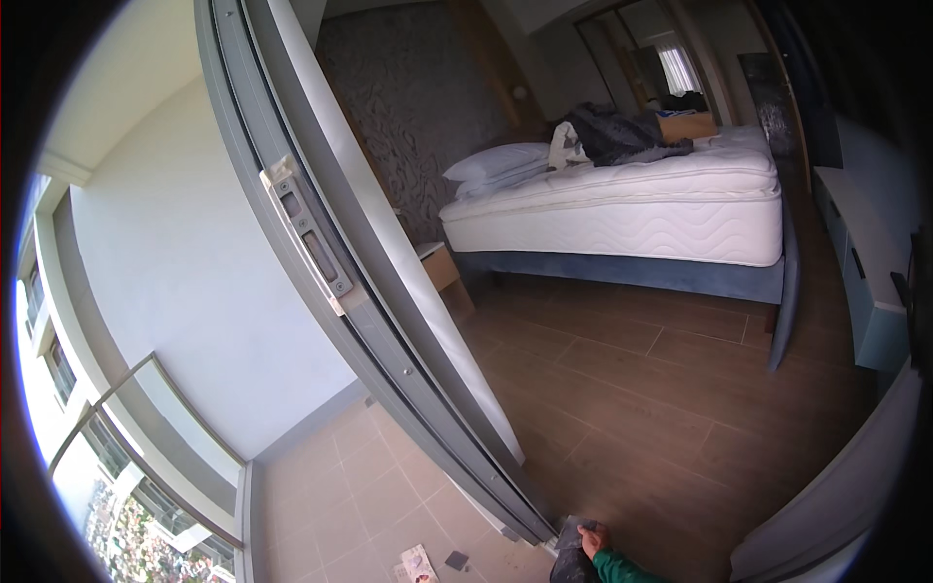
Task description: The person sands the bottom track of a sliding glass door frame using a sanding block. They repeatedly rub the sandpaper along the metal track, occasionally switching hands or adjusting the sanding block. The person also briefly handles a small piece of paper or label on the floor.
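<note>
My right hand (592, 539), in a green sleeve (620, 567), is low in the view beside the foot of the door frame. Its fingers look curled against a dark grey, dusty-looking thing (573, 554), whose kind I cannot make out. My left hand is out of view. The grey metal door frame (374, 335) slants from the upper left down to this hand. A metal strike plate (309, 238) with slots and screws is set in it, with a rough, pale edge around it. A white curtain or panel (389, 223) runs along the frame's right side.
Left of the frame is a tiled balcony (360, 496) with a glass railing (199, 428); a printed paper (419, 564) and small dark square (456, 561) lie there. Right, a bed (622, 223) with a dark heap (617, 134) stands on brown flooring (632, 389), near a low cabinet (865, 262).
</note>
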Available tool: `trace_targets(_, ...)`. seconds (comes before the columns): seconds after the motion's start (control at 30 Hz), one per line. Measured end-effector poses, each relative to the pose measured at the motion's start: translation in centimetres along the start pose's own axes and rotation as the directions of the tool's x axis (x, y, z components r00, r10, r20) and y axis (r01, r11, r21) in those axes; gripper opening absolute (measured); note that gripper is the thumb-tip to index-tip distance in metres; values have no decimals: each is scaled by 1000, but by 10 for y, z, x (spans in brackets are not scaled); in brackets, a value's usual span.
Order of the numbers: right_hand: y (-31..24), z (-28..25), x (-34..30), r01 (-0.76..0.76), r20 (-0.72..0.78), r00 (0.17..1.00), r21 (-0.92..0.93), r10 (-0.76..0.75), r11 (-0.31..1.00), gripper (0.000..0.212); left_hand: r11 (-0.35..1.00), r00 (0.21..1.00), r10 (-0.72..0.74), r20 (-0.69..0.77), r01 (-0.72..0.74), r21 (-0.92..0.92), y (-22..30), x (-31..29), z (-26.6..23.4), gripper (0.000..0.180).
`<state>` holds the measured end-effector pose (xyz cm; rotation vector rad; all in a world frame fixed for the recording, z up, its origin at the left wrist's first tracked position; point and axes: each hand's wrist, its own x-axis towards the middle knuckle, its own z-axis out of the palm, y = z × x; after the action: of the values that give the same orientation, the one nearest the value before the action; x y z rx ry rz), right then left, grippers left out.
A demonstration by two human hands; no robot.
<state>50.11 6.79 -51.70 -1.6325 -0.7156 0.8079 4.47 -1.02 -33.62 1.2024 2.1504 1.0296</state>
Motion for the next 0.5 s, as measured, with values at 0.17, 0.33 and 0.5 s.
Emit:
trace_targets(0.17, -2, -4, 2, 52, 47, 998, -33, -50, 998, 42, 1000, 1000, 5, 13, -5, -10, 0, 4, 2, 37)
trace_targets(0.33, -18, 0, -11, 67, -8, 998, -85, -68, 994, 43, 1000, 1000, -7, 7, 7, -12, -8, 3, -3, 37)
trace_targets(0.5, 3, 1, 1, -35, -77, 997, -141, 24, 989, 47, 1000, 999, 7, 39, -6, -22, -5, 10, 4, 37)
